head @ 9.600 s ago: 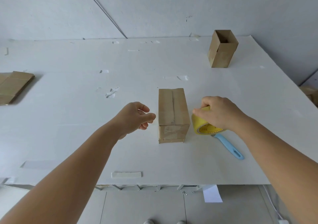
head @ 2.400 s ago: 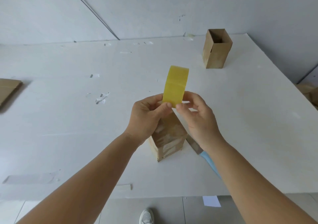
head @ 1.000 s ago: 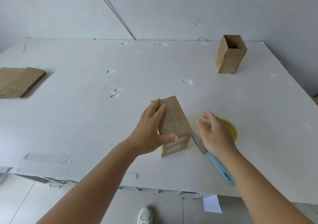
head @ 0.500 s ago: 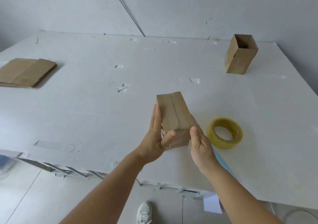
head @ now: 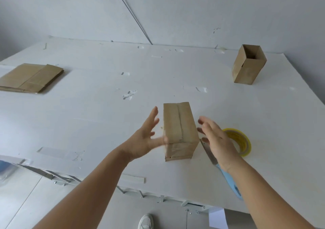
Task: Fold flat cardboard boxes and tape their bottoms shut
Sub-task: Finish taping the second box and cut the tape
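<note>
Left hand open, fingers spread, just beside the taped box; thumb blurred against its near left corner, can't tell if touching. Right hand open too, fingers loose, on the box's other side. I see the box standing near the front edge of the white bench. Tape roll and knife lie right of it. Open box at back right corner, flat cardboard at left edge. Tape scraps on the bench top, plain grey walls behind.
</note>
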The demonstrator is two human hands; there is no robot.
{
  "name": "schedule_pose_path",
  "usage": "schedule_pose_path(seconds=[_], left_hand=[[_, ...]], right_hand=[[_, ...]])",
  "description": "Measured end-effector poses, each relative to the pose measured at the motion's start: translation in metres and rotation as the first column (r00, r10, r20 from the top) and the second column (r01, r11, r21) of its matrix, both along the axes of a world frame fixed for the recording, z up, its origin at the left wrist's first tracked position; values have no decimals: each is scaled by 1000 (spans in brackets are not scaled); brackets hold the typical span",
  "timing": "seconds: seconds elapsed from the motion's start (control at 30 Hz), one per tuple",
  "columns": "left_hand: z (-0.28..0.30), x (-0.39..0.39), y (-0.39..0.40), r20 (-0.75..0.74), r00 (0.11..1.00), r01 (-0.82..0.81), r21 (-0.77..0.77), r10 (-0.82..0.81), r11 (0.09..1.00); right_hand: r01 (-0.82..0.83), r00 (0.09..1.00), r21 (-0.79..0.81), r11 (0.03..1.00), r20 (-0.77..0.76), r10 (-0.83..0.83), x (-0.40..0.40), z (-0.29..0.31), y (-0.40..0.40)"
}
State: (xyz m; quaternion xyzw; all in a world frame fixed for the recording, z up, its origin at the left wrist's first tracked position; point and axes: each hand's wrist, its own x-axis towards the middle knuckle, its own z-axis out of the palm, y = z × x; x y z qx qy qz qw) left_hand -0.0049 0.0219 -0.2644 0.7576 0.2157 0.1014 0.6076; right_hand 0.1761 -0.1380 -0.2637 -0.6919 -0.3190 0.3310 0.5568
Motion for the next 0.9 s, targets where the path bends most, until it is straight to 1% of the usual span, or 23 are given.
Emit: schedule_pose_path(seconds=[0.03, 0.07, 0.1, 0.13, 0.2, 0.23, 0.27, 0.3, 0.33, 0.4, 0.43, 0.47, 0.53, 0.57, 0.6, 0.63, 0.7, 0.77, 0.83, 0.9], left_hand=[[4, 6, 3, 21, 997, -77, 29, 76, 997], [9, 14, 7, 34, 991, -133, 100, 130, 986], [14, 23, 11, 41, 988, -154, 193, 149, 969], [20, 33, 14, 37, 989, -146, 280, 141, 949], [28, 50, 21, -13, 996, -73, 419, 86, 905], [28, 57, 24, -60, 996, -27, 479, 64, 877], [27, 60, 26, -105, 993, 5, 504, 55, 864], [23, 62, 29, -133, 989, 11, 485, 62, 874], [20, 61, 30, -143, 986, -22, 416, 89, 909], [14, 58, 30, -136, 978, -132, 202, 161, 970], [11, 57, 29, -144, 972, -166, 149, 187, 975], [8, 55, 28, -181, 962, -178, 145, 203, 973], [10, 53, 23, -291, 928, -194, 159, 233, 968], [13, 51, 21, -311, 920, -199, 157, 240, 967], [17, 50, 18, -286, 930, -196, 149, 232, 969], [21, 50, 16, -228, 947, -193, 153, 225, 969], [35, 48, 12, -81, 967, -224, 176, 241, 959], [48, 48, 10, 81, 961, -275, 156, 265, 949], [57, 48, 7, 186, 943, -295, 84, 275, 952], [58, 49, 4, 220, 934, -286, -21, 283, 958]], right_hand=[[10, 997, -21, 1000, 75, -8, 4, 7, 9], [-13, 989, -47, 999, 150, 20, 7, 15, 19], [-60, 973, -81, 995, 219, 76, 9, 23, 31], [-110, 948, -123, 986, 286, 141, 10, 28, 43], [-177, 878, -222, 959, 405, 256, 14, 33, 65], [-185, 849, -267, 946, 442, 291, 16, 33, 74], [-179, 836, -295, 939, 457, 303, 18, 33, 80], [-166, 845, -306, 938, 447, 295, 20, 31, 85], [-152, 873, -306, 940, 405, 272, 23, 29, 86], [-153, 950, -296, 943, 220, 223, 27, 24, 81], [-162, 970, -290, 943, 127, 206, 28, 21, 78], [-159, 979, -286, 945, 81, 189, 27, 19, 73], [-128, 987, -280, 952, 62, 150, 25, 18, 67], [-110, 989, -263, 958, 65, 131, 22, 19, 65], [-95, 991, -232, 968, 73, 115, 19, 22, 63], [-79, 992, -180, 981, 80, 95, 17, 26, 62], [-20, 998, -29, 999, 65, 22, 12, 36, 59], [62, 997, 103, 993, 47, -67, 4, 45, 57], [134, 990, 204, 970, 1, -138, -4, 50, 57], [209, 978, 246, 946, -45, -204, -10, 49, 59]])
